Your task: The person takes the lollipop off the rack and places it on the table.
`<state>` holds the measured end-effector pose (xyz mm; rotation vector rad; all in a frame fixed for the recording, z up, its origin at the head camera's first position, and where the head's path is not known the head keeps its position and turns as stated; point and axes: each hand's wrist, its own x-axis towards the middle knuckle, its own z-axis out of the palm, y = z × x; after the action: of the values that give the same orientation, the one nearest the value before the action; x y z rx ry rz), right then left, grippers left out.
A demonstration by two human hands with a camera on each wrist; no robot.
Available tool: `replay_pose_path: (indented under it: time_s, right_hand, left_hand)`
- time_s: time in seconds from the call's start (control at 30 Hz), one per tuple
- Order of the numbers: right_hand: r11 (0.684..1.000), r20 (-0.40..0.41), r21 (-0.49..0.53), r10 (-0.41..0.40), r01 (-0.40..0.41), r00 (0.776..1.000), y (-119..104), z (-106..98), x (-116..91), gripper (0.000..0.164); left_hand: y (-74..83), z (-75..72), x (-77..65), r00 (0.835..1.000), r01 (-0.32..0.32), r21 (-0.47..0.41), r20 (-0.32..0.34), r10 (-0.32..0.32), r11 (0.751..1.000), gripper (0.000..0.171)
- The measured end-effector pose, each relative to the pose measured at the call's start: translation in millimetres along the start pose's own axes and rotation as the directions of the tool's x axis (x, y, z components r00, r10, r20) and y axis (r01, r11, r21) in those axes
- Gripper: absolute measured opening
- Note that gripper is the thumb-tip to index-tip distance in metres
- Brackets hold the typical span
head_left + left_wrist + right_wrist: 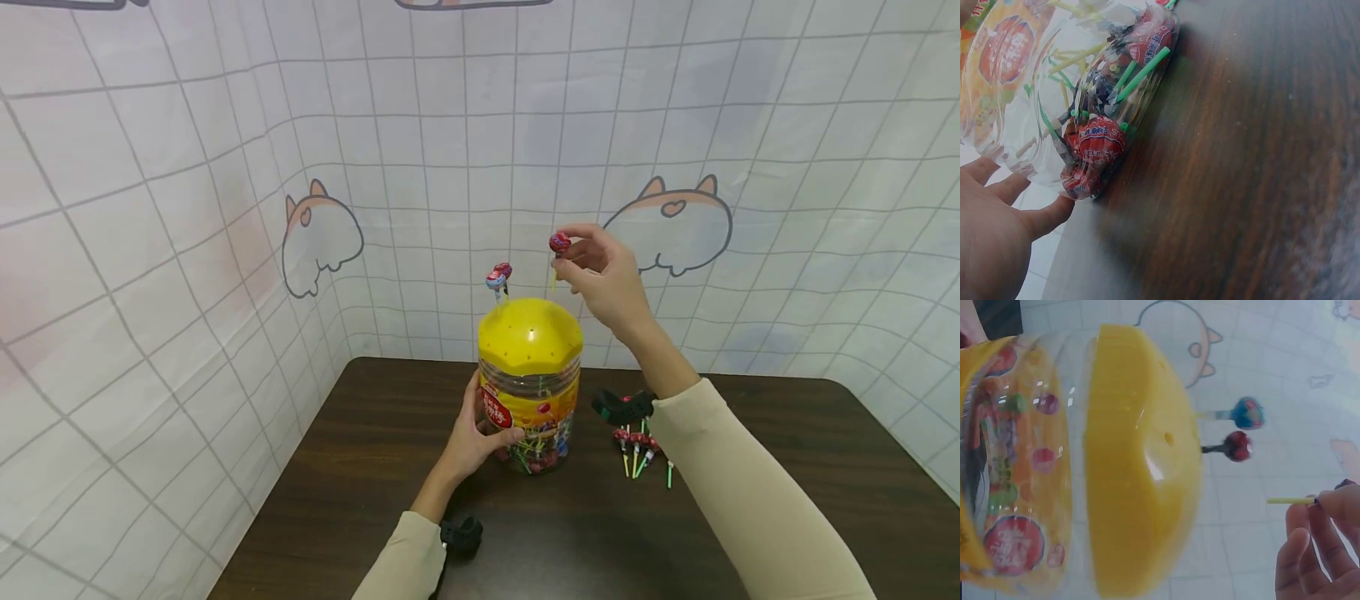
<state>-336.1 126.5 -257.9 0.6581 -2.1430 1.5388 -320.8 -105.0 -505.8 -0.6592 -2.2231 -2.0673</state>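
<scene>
A clear plastic candy jar (542, 408) with a yellow domed lid (529, 337) stands upright on the table, lollipops visible inside it. My left hand (472, 446) grips the jar low on its left side, thumb across the front; in the left wrist view its fingers (1047, 215) lie against the clear wall. Two lollipops, a blue one (1249, 414) and a dark red one (1239, 446), stand upright in the lid's top. Above and right of the lid, my right hand (606, 279) pinches a red lollipop (559, 242), its yellow stick (1290, 500) hanging down, apart from the lid.
Several red lollipops (636, 442) with yellow and green sticks lie on the dark wooden table (360, 467), right of the jar and partly behind my right forearm. A white grid-patterned curtain (420, 192) with cartoon animals surrounds the table at the back and sides.
</scene>
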Motion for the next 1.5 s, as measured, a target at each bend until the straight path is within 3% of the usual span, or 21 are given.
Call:
replay_pose_path:
  time_s: [0.23, 0.6, 0.8, 1.07, 1.33, 1.5]
  right_hand:
    - [1.0, 0.006, -0.01, -0.022, 0.022, 1.0, 14, -30, -42, 0.039]
    - [0.992, -0.001, -0.007, 0.126, -0.126, 0.992, 83, -76, -128, 0.041]
    - [0.982, -0.021, -0.013, 0.189, -0.19, 0.982, 115, -92, -163, 0.039]
    - [0.956, 0.0, -0.071, 0.287, -0.286, 0.958, 146, -107, -193, 0.036]
    - [0.931, 0.02, -0.166, 0.334, -0.326, 0.942, 164, -115, -204, 0.04]
    - [0.903, 0.049, -0.213, 0.392, -0.373, 0.919, 172, -120, -208, 0.043]
  left_hand:
    - [-1.5, 0.1, 0.8, 1.0, -0.003, -0.009, -0.001, 0.003, 1.0, 0.105]
    - [-1.5, -0.3, 0.9, 1.0, -0.021, -0.016, 0.013, 0.021, 1.0, 0.106]
    - [-2.7, 0.6, 0.7, 1.0, -0.01, -0.017, 0.007, 0.01, 1.0, 0.106]
    - [-1.2, 2.0, -0.4, 1.0, -0.017, -0.01, 0.007, 0.018, 1.0, 0.108]
    - [-0.1, 2.2, -0.4, 0.999, -0.029, -0.007, 0.016, 0.029, 1.0, 0.107]
    - [1.6, 2.1, -0.8, 1.0, -0.026, -0.01, 0.017, 0.026, 1.0, 0.107]
